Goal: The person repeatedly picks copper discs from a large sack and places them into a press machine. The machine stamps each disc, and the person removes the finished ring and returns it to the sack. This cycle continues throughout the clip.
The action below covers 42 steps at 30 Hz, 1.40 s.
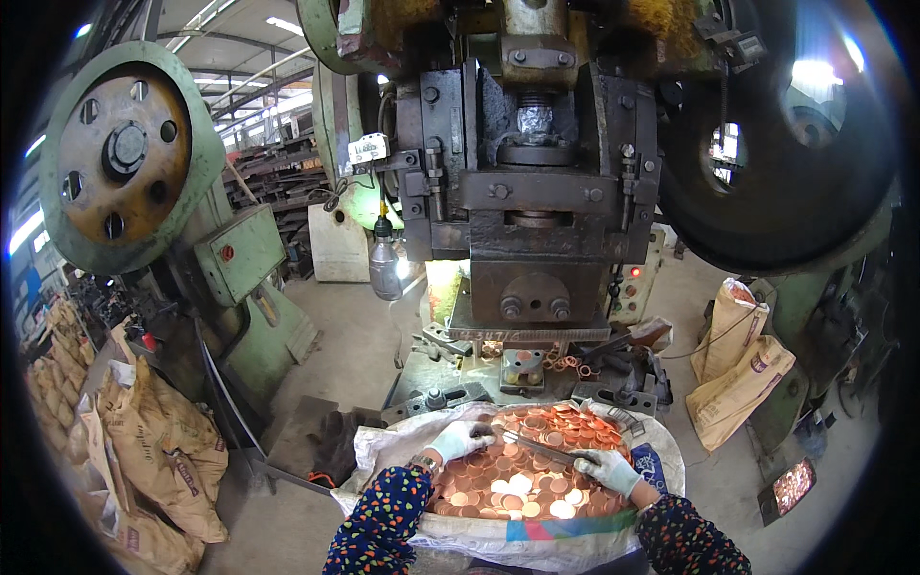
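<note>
far left: brown paper sacks (pixel 158 436) slumped along the floor, stacked against a green press flywheel (pixel 120 153); dark gloves (pixel 335 443) lying on a metal ledge beside the work sack, within reach; left hand (pixel 460 439), in a pale glove, fingers curled closed on the near end of a thin metal rod (pixel 537 448) laid flat across the discs; centre: white woven sack (pixel 479 537) with its mouth rolled open and kept low so its copper-coloured discs (pixel 508 479) sit right below the punch press die (pixel 522 369); right hand (pixel 606 470), gloved, closed on the rod's other end; far right: two more paper sacks (pixel 738 369) leaning on the machine, a small tray of discs (pixel 793 486) on the floor
</note>
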Motion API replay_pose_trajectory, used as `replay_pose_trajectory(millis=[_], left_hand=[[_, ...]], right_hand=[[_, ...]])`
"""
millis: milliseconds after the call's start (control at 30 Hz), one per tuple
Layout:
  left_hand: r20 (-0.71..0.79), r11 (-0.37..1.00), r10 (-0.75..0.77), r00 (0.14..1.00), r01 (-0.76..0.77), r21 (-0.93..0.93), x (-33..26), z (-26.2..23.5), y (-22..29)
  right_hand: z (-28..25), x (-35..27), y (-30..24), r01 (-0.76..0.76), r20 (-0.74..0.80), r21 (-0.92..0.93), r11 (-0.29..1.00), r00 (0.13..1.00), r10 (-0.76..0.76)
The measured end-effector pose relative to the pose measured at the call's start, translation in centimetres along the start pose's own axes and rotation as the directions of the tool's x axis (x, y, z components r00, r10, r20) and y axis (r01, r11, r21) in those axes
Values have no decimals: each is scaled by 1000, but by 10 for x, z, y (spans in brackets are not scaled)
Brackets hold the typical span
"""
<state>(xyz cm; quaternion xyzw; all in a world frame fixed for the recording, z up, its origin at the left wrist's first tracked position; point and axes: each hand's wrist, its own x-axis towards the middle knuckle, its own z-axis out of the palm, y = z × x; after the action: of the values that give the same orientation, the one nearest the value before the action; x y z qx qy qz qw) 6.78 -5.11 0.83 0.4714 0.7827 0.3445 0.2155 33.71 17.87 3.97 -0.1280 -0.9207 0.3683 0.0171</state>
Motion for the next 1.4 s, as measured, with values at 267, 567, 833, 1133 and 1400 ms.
replay_pose_trajectory(millis=[267,567,833,1133,1400], left_hand=[[17,863,-197,980,182,-472,2,-4,-5],[-110,855,-167,980,89,-511,-1,-8,10],[-217,873,-45,975,-68,-482,14,-25,30],[-350,705,-196,916,-117,-700,80,-40,35],[-505,865,-244,828,-50,-499,134,-31,23]], right_hand=[[0,-1,-3,-49,-38,37,998,998,50],[-18,-1,-9,-97,71,278,956,994,80],[-97,25,-23,78,-148,-44,996,985,-84],[-114,105,-21,72,-245,-659,748,921,-305],[-109,139,-14,-32,-289,-750,660,914,-284]])
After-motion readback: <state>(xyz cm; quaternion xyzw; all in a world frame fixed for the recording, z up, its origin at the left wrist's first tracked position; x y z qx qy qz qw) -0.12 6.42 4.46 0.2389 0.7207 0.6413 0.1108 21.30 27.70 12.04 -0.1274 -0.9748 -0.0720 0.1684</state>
